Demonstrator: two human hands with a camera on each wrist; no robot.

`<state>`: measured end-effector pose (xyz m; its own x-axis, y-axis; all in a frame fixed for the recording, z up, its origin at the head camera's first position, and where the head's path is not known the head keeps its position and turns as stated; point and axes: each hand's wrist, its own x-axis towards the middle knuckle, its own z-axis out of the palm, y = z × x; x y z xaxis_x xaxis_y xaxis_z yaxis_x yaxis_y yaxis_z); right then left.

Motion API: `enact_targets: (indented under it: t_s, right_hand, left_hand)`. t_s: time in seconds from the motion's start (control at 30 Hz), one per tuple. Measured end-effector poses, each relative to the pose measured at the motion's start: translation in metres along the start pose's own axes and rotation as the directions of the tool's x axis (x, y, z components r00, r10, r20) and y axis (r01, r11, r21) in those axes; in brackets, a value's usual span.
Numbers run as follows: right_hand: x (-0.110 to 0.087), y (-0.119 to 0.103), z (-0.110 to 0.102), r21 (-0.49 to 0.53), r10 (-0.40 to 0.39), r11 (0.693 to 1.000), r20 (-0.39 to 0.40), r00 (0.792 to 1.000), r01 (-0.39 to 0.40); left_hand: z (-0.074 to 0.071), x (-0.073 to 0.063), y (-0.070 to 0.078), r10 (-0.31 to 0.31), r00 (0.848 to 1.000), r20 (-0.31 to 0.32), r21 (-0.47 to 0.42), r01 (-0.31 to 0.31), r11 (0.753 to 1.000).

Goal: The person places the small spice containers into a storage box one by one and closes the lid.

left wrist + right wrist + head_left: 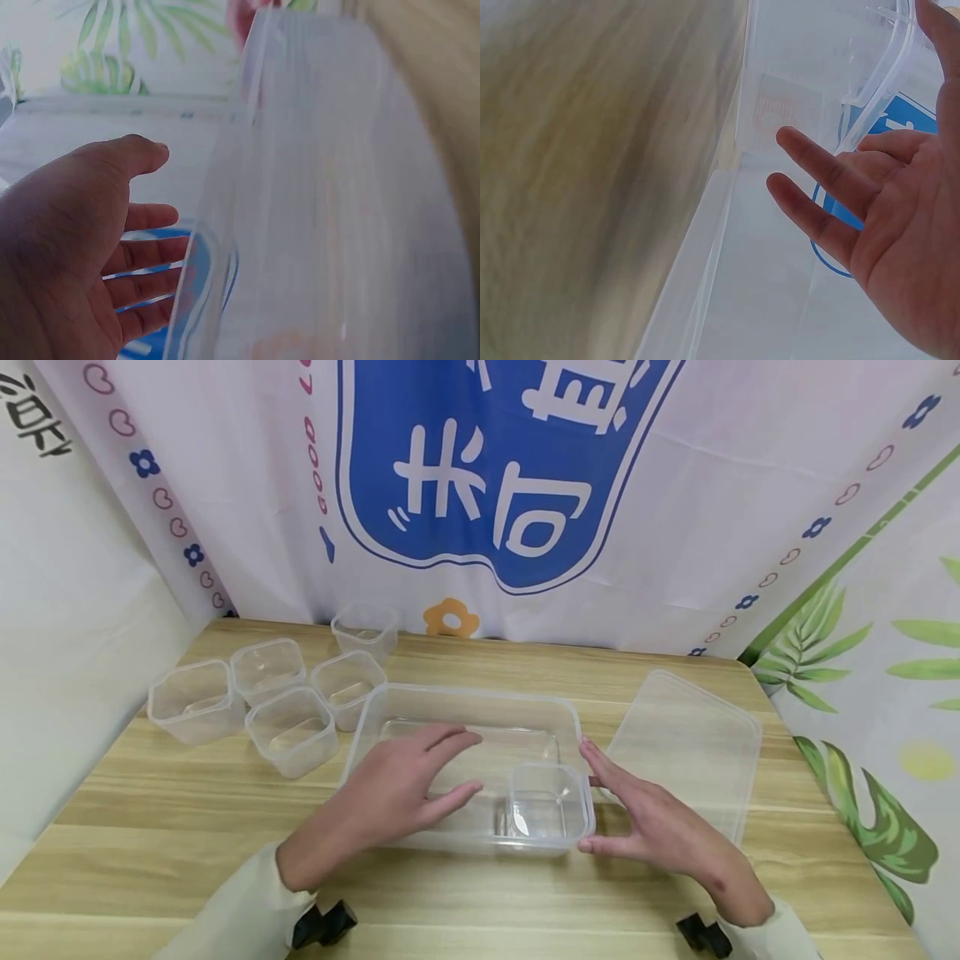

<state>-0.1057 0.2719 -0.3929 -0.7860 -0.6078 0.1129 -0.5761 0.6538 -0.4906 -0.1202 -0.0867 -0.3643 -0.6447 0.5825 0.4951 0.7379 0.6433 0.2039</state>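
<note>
A large clear plastic food container (480, 693) stands on the table with a small clear tub (543, 806) inside its near right corner. Over the near left part of the container is my left hand (397, 785), fingers extended, thumb apart, nothing held. In the left wrist view, the left hand (82, 240) appears beside the container wall (337, 187), its palm bare. My right hand (652, 822) is spread at the container's right end, fingertips and thumb at the rim; contact is hard to tell. The right wrist view shows that hand (900, 210) with fingers fairly straight, gripping nothing.
Several small clear tubs (292, 739) stand grouped at the left of the wooden table (480, 906). A flat clear lid (690, 747) lies right of the container, partly under the right hand. A printed cloth (720, 510) hangs behind the table.
</note>
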Motion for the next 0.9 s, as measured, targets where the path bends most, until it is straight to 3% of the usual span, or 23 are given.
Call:
enact_targets:
  t_s: [0.3,0.5,0.67,0.9]
  right_hand:
    - [0.000,0.001,0.000,0.003,-0.007,1.000,-0.003,1.000,0.007]
    - [0.000,0.001,0.000,0.005,-0.006,1.000,0.001,1.000,0.006]
    - [0.000,0.000,0.000,0.008,-0.010,1.000,-0.004,1.000,0.010]
    - [-0.001,0.001,0.002,0.005,-0.021,1.000,-0.015,1.000,0.022]
  left_hand:
    - [-0.035,-0.016,-0.039,-0.039,0.991,-0.130,0.049,0.046,0.998]
    - [-0.062,-0.038,-0.071,-0.143,0.976,-0.163,0.123,0.164,0.979]
    - [-0.080,-0.061,-0.095,-0.272,0.948,-0.163,0.150,0.296,0.943]
    - [-0.098,-0.089,-0.125,-0.401,0.903,-0.153,0.055,0.413,0.909]
